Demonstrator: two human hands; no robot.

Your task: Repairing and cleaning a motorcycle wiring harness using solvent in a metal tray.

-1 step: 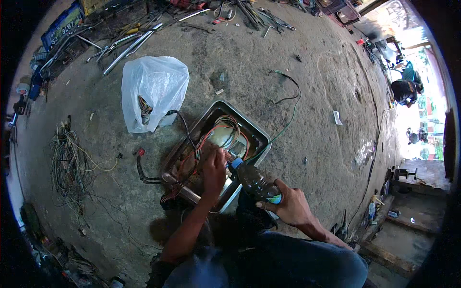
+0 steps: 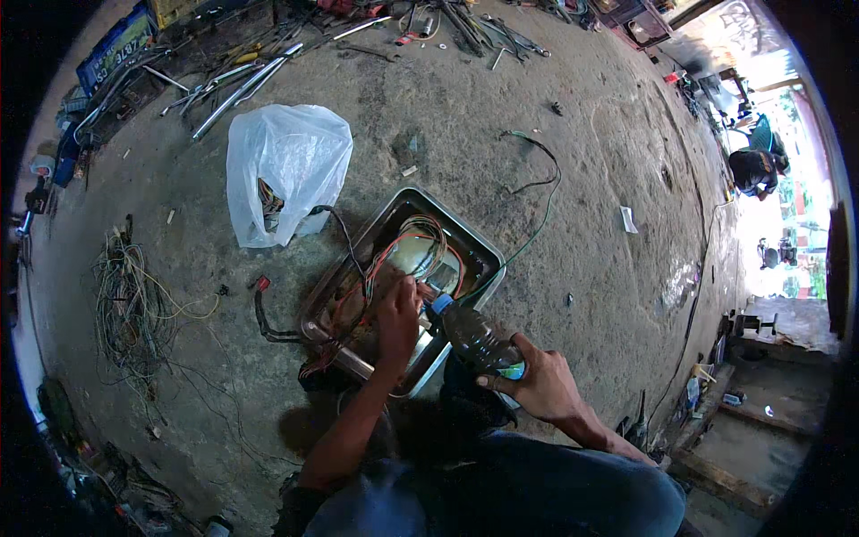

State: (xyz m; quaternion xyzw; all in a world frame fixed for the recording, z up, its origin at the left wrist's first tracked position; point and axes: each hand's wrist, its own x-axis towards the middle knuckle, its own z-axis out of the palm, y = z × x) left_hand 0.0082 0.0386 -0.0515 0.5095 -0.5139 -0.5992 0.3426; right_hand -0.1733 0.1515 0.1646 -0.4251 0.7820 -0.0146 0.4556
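One metal tray (image 2: 462,225) on stained floor (image 2: 465,134); bright doorway (image 2: 799,215) right.

Marked with large pale letters and numerals: blue sign (image 2: 116,51), upper left. Too small to read: blue-green label (image 2: 513,370) on dark bottle (image 2: 477,340); print on distant person's dark shirt (image 2: 750,172).

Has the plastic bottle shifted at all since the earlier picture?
No, not visibly: held in the right hand, the bottle keeps the same place and slant against the metal tray, so no direction to report.
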